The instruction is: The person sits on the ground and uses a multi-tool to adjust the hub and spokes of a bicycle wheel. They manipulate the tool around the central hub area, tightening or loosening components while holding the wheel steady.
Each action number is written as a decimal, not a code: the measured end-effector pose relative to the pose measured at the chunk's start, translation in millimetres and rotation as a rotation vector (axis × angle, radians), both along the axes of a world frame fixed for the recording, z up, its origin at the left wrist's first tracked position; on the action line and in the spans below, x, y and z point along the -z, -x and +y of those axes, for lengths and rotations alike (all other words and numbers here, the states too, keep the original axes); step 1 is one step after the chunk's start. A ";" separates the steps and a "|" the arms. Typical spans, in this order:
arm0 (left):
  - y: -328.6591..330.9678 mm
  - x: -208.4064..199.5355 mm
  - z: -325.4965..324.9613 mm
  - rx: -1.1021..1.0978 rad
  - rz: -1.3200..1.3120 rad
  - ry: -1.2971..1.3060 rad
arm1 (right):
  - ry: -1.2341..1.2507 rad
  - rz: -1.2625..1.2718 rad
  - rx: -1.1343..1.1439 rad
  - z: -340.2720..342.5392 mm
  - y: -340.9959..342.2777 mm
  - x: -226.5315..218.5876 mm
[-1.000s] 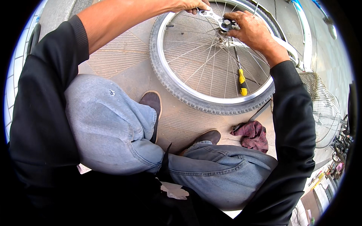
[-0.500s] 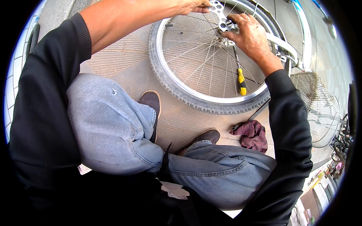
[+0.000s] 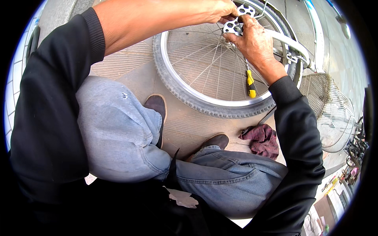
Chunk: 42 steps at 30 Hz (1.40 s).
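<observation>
A flat silver multi-hole bicycle wrench (image 3: 233,27) is over the hub area of a spoked bicycle wheel (image 3: 182,91). My right hand (image 3: 256,42) grips it with the thumb on the near end and curled fingers along its right side. At the wrench's left edge, the closed fingers of my left hand (image 3: 225,12) press against its middle; their tips are partly hidden. Hands and wrench cover most of the hub. Below my right hand, a yellow-and-black screwdriver (image 3: 251,84) lies across the wheel, its handle toward me.
A white bicycle frame tube (image 3: 291,41) runs beside the wheel. To the right is a wire mesh basket (image 3: 332,112). A dark red crumpled cloth (image 3: 264,141) lies on the paving near my shoe (image 3: 218,141). Assorted items sit at the far lower right.
The wrench has turned, its far end swinging to the right. My left hand has moved right and slightly down, toward the wrench's middle. My right hand has shifted slightly left.
</observation>
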State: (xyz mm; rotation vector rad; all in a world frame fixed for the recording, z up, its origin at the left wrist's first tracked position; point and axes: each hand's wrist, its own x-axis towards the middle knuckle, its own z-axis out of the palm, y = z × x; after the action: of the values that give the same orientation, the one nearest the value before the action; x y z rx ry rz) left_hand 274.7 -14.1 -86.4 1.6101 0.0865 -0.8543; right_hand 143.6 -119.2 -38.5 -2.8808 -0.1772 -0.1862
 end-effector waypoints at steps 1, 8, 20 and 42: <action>-0.9 -0.5 0.0 0.023 -0.010 -0.011 | -0.008 0.003 0.001 0.0 1.3 -2.5; 0.0 -2.4 -5.8 0.145 -0.021 0.070 | 0.086 -0.174 0.127 -31.6 -8.9 -7.8; 0.3 -12.7 -9.0 0.330 -0.176 -0.108 | 0.147 -0.158 -0.121 -56.2 -20.7 0.1; 5.6 6.8 55.6 0.369 -0.035 -0.274 | 0.238 0.015 -0.058 -31.7 20.0 -23.9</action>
State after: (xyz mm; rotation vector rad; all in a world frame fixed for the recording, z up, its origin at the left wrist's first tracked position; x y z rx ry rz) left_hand 269.0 41.5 -93.2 1.9325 -0.1284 -1.1335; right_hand 123.6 -150.9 -14.7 -3.1073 -0.2985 -0.1409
